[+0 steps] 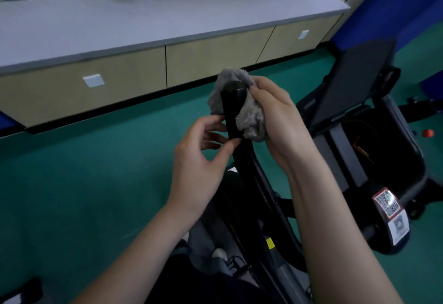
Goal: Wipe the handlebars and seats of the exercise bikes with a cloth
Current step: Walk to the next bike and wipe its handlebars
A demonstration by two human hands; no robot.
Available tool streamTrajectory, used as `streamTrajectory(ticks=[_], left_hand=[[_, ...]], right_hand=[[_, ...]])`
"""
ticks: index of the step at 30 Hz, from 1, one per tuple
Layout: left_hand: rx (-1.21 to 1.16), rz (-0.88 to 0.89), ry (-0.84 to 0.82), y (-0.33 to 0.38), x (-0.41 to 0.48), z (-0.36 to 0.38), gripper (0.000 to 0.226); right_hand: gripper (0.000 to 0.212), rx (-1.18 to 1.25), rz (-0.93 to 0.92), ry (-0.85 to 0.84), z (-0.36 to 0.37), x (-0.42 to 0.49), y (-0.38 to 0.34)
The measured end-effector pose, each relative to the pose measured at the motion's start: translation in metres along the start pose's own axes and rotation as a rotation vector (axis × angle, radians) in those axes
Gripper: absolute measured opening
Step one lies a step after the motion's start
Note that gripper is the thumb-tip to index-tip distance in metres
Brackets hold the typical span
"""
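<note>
The right hand (280, 121) has its grip clamped on the fluffy grey cloth (251, 121), wrapped round the tip of the black handlebar (233, 102). The left hand (199, 160) pinches the bar just below. Best to twist the cloth fully round, then slide it down.

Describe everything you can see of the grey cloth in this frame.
The cloth is grey and fluffy, like plush or microfibre, and is bunched rather than spread flat. It wraps behind and around the upper end of the black handlebar. The bar's rounded tip shows in front of it. The right hand grips the cloth and presses it against the bar's right side. The left hand holds the bar just below the cloth. Whether that hand touches the cloth is unclear.
</note>
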State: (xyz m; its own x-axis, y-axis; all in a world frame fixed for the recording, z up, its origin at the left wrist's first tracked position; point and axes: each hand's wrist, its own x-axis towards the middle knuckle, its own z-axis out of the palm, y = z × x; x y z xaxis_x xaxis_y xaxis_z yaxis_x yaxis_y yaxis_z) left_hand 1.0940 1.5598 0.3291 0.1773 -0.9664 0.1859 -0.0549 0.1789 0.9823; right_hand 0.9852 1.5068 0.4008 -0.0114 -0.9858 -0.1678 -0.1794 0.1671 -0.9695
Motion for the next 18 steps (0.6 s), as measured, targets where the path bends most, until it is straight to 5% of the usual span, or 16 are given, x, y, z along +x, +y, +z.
streamTrajectory(ticks=[7, 13, 18], left_hand=[[0.002, -0.038, -0.099, 0.006, 0.011, -0.015, 0.031], [0.606, 0.613, -0.079, 0.018, 0.025, -0.041, 0.028], [0.789, 0.969, -0.261, 0.026, 0.04, -0.027, 0.022]], right_hand=[[0.026, -0.268, 0.062, 0.019, -0.009, -0.029, 0.018], [0.02, -0.548, -0.13, 0.182, -0.008, -0.065, 0.03], [0.023, -0.603, -0.103, 0.288, -0.011, -0.087, 0.04]])
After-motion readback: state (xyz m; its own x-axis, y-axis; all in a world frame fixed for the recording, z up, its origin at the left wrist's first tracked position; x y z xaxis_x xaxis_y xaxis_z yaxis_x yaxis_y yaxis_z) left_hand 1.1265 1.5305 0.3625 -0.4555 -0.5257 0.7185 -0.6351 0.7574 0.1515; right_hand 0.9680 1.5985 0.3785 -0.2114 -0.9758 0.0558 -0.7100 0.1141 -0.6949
